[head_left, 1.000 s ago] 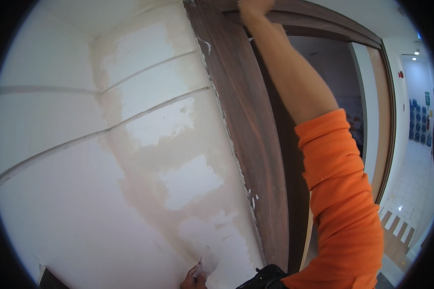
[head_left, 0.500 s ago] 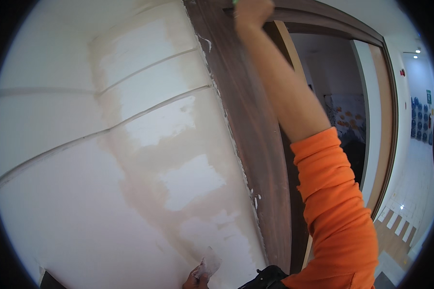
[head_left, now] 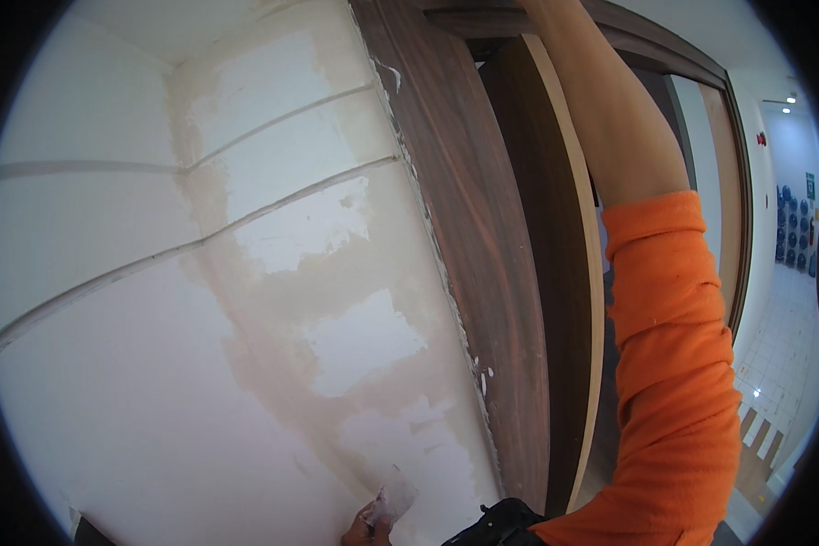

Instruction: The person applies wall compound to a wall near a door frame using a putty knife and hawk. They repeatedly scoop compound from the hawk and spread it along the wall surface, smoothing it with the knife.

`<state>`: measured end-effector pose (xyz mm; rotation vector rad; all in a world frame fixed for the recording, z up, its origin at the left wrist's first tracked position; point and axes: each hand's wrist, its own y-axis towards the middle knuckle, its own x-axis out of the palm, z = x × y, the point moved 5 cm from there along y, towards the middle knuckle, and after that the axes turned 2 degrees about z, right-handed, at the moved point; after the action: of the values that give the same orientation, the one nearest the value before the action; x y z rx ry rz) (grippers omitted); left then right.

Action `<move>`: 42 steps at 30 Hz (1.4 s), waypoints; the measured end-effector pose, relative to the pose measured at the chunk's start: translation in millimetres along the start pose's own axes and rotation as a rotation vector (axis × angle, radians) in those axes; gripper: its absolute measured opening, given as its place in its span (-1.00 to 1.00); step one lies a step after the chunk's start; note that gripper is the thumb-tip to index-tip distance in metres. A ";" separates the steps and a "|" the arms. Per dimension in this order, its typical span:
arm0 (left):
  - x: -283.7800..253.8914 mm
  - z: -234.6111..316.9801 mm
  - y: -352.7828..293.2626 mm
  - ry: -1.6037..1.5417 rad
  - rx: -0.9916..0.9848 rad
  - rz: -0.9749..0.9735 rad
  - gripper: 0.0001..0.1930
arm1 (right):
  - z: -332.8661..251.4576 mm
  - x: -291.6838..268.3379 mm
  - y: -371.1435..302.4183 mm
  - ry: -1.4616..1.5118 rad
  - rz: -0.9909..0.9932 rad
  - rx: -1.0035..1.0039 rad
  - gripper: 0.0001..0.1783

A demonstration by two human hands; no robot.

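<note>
Our left hand [head_left: 367, 528] grips a scraper low by the patched wall [head_left: 109, 409], our right arm [head_left: 619, 109] reaching up

We hold the scraper [head_left: 394, 496] at the lower edge of view, fingers folded closely about it and its pale, smeared blade pointing up; we cannot tell whether that blade touches the wall behind it. Our right hand lies beyond the upper edge, so we cannot tell how far open it is or what it has hold of. The orange sleeve [head_left: 673, 318] is bunched near the elbow, and the bare forearm crosses in front of the doorway, beside a dark door panel [head_left: 546, 227] with a light edge. Left of that panel, the brown door frame [head_left: 482, 227] has white smears along its wall side, next to white patches [head_left: 364, 344]
</note>
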<state>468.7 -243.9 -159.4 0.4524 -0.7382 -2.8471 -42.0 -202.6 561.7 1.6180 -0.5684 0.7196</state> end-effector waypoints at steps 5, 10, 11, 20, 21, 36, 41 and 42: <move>-0.7 -3.9 1.8 0.007 0.051 0.001 -0.74 | -22.4 14.4 10.7 0.107 0.059 -0.082 -0.64; -4.1 -3.7 1.6 0.071 0.090 -0.021 -0.72 | -36.6 -53.5 -6.9 -0.461 0.288 -0.481 -0.64; -1.2 -4.9 3.5 0.048 0.102 -0.019 -0.72 | -36.2 -60.4 -13.0 -0.666 0.356 -0.659 -0.63; -1.4 4.6 1.2 0.017 0.061 -0.006 -0.70 | 24.1 -14.8 -26.0 -0.758 0.289 -0.890 -0.72; -2.3 3.0 -0.8 0.021 0.064 0.002 -0.70 | 30.8 -1.0 -53.4 -0.714 0.286 -0.823 -0.73; -3.1 2.3 2.1 0.097 0.169 -0.021 -0.68 | 58.7 -18.4 -62.4 -0.554 0.383 -0.576 -0.58; -2.5 4.5 1.5 0.073 0.110 -0.019 -0.67 | 33.2 -35.6 -25.1 -0.416 0.434 -0.634 -0.57; -1.5 3.8 1.9 0.070 0.108 -0.025 -0.67 | 29.7 -34.8 -20.6 -0.431 0.419 -0.662 -0.58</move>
<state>469.0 -243.5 -154.9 0.5770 -0.8824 -2.8074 -47.1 -229.5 519.6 1.0286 -1.3322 0.4024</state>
